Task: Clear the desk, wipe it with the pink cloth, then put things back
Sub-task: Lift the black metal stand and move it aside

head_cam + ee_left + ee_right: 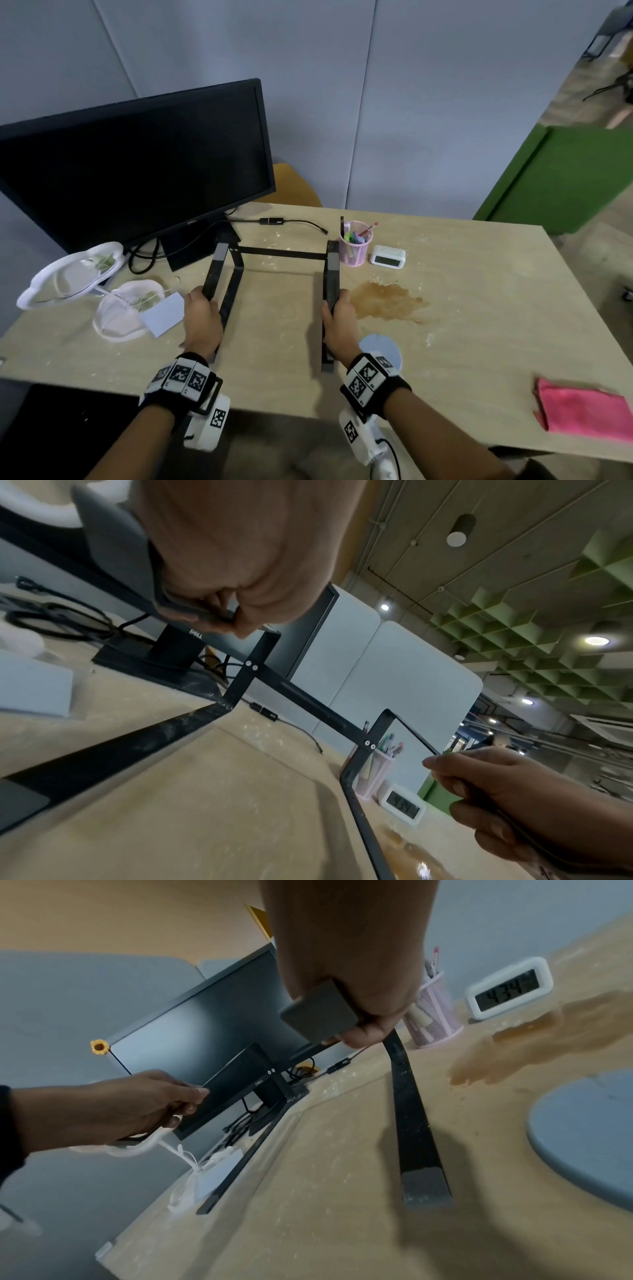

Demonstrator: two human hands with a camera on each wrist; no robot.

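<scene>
A black metal laptop stand sits in the middle of the wooden desk, in front of me. My left hand grips its left upper arm, fingers curled round the bar. My right hand grips the right upper arm near its grey pad. The stand's base bars lie at desk level; I cannot tell whether they are lifted. A folded pink cloth lies at the desk's front right corner, away from both hands.
A brown spill spreads right of the stand, with crumbs around it. Behind are a pink pen holder, a white clock, a monitor and cables. Two white cloud-shaped dishes and a card lie left. A grey-blue coaster lies by my right wrist.
</scene>
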